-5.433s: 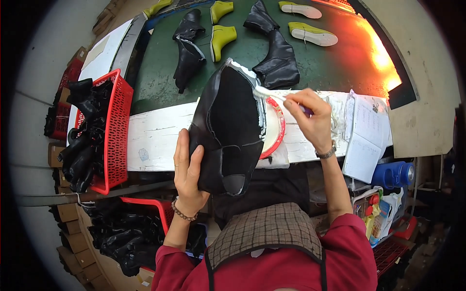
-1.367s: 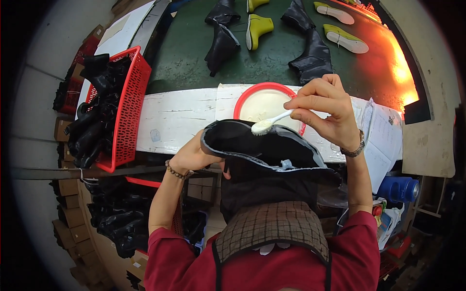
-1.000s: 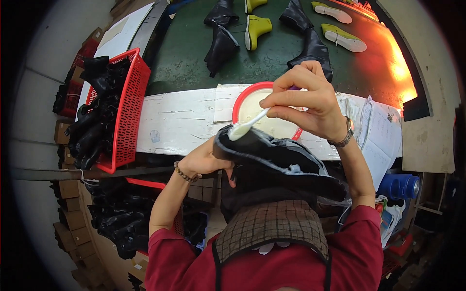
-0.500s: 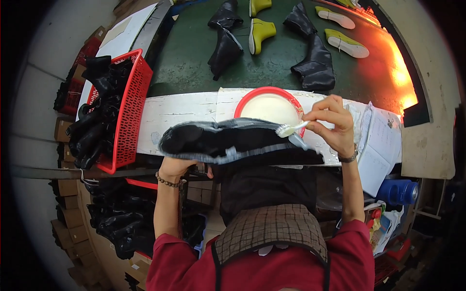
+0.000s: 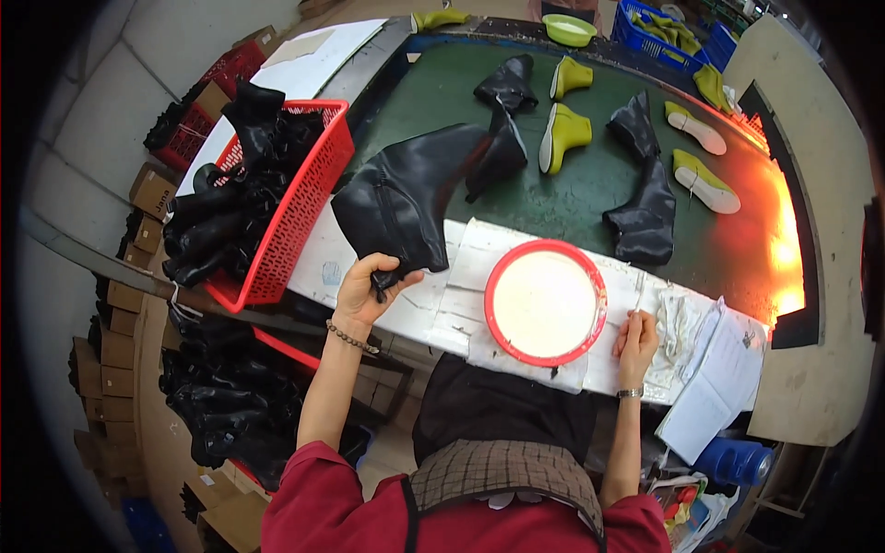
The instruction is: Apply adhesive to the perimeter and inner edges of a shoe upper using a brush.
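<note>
My left hand (image 5: 373,288) is closed on the upper end of a black ankle boot (image 5: 395,189), which it holds out over the near edge of the green surface. Right of the boot stands a red-rimmed bowl (image 5: 489,306) of creamy white liquid. Beside that bowl my right hand (image 5: 636,337) is closed low over the white board, holding a white brush (image 5: 639,293); only a thin part shows above the fingers. Farther back lie other black boots (image 5: 641,207) and yellow-green boots (image 5: 569,136).
At left a red basket (image 5: 300,207) overflows with black boots. An orange-glowing heater opening (image 5: 785,267) borders the green belt (image 5: 562,207) on the right. Papers (image 5: 710,378), crumpled plastic (image 5: 676,341) and a blue jug (image 5: 733,461) are near my right arm.
The boot has moved from across my front, over the bowl, to the far left and now shows its outer side. My right hand with the brush has come down beside the bowl. The view has shifted.
</note>
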